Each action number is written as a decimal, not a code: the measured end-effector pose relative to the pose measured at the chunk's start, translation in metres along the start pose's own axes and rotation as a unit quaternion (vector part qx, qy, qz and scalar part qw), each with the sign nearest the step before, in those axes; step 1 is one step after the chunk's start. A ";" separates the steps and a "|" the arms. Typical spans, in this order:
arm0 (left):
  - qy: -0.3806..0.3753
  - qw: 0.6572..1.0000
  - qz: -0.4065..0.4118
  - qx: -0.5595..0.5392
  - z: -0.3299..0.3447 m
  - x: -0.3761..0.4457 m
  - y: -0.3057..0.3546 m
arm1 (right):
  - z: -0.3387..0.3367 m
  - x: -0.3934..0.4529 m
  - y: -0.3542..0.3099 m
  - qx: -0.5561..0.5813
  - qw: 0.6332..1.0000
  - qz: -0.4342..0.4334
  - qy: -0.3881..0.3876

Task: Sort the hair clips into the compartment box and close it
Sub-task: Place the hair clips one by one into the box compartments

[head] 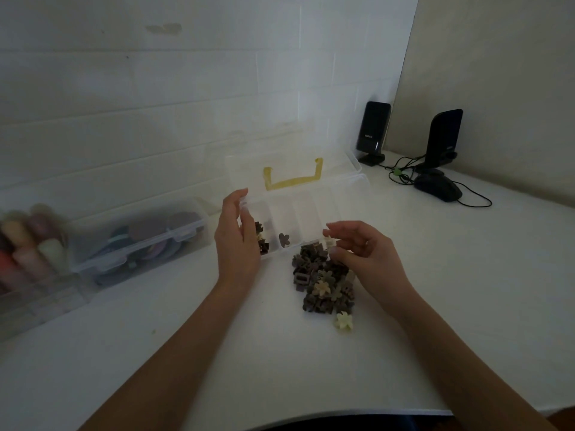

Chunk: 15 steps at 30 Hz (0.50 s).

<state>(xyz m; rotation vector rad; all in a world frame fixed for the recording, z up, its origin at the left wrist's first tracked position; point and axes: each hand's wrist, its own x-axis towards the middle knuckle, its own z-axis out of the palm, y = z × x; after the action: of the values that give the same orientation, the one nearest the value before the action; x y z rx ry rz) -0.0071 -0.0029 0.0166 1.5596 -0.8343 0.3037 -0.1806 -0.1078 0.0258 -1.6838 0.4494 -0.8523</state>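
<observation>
Speaker (372, 131) label unreadable; hair clips (323, 283) beside compartment box (298, 213).

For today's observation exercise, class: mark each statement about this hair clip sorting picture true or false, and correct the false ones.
1. The lid of the compartment box stands open. True.
2. Every compartment already holds clips. False: only the two leftmost show clips; the others look empty.
3. A pile of hair clips lies on the table in front of the box. True.
4. The left hand is at the right end of the box. False: it is at the left end.
5. The handle on the lid is yellow. True.
6. The right hand rests flat on the computer mouse. False: it is over the pile, fingers curled.
</observation>
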 end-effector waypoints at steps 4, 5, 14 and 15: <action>0.001 1.000 0.000 -0.002 0.000 0.000 0.000 | 0.003 -0.002 -0.001 -0.031 0.999 -0.026 0.025; 0.001 1.000 0.000 -0.002 0.000 0.000 0.000 | 0.005 -0.002 -0.002 -0.050 0.998 -0.036 0.032; -0.025 1.000 -0.004 0.004 -0.004 0.004 -0.001 | 0.013 0.037 -0.011 -0.215 0.962 -0.170 -0.005; -0.027 1.000 -0.006 0.007 -0.005 0.006 -0.001 | 0.013 0.043 -0.008 -0.250 0.952 -0.178 -0.011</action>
<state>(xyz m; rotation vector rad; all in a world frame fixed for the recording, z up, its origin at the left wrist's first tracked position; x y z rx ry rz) -0.0011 -0.0004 0.0200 1.5910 -0.8662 0.2588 -0.1438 -0.1264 0.0457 -2.2879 0.3680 -1.0367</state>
